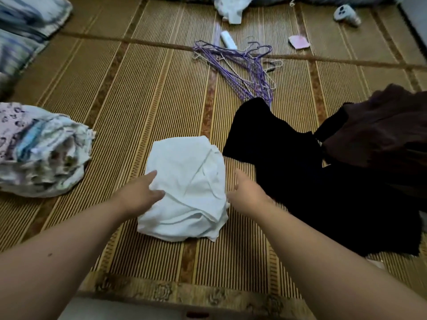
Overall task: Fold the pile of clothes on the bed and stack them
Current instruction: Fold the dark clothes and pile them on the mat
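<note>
A white garment [189,181], folded into a rough bundle, lies on the woven bed mat [138,93] in front of me. My left hand [141,192] rests on its left side with straight fingers. My right hand [245,192] is at the bundle's right edge, fingers relaxed, holding nothing I can see. A black garment [300,176] lies spread out to the right, and a dark brown one [381,130] lies crumpled behind it. A stack of patterned, light-coloured folded clothes [41,151] sits on the left.
Purple and white wire hangers [242,63] lie tangled behind the clothes, next to a white remote [228,40]. Pillows [25,26] fill the far left corner. A white cloth [233,8], a pink paper [299,41] and a small grey device [346,13] lie at the back.
</note>
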